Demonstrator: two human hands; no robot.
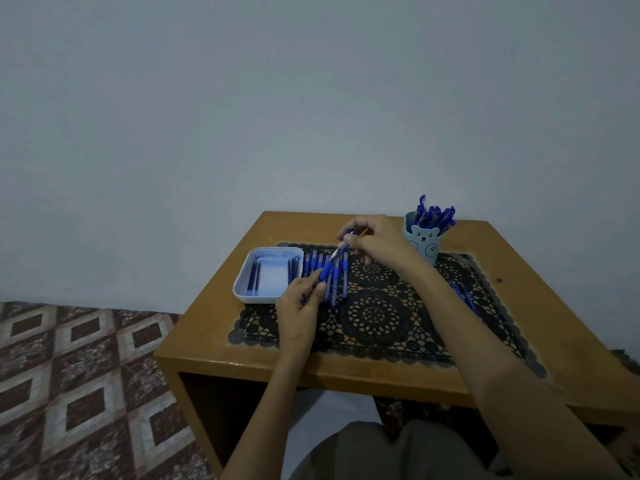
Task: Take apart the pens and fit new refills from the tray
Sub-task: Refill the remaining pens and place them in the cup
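Note:
My left hand (300, 306) grips a blue pen barrel (325, 271) that slants up to the right, above a row of blue pens (337, 282) lying on the lace mat. My right hand (372, 237) pinches the pen's tip end and a thin refill (346, 242) just past the barrel. A white tray (242, 278) left of the row holds a few dark refills (254, 277) along its sides.
A pale blue bear-faced cup (424, 245) full of blue pens stands at the back right of the small wooden table (207, 344). More pens (465, 296) lie on the black lace mat (374, 317) behind my right forearm. Patterned floor lies to the left.

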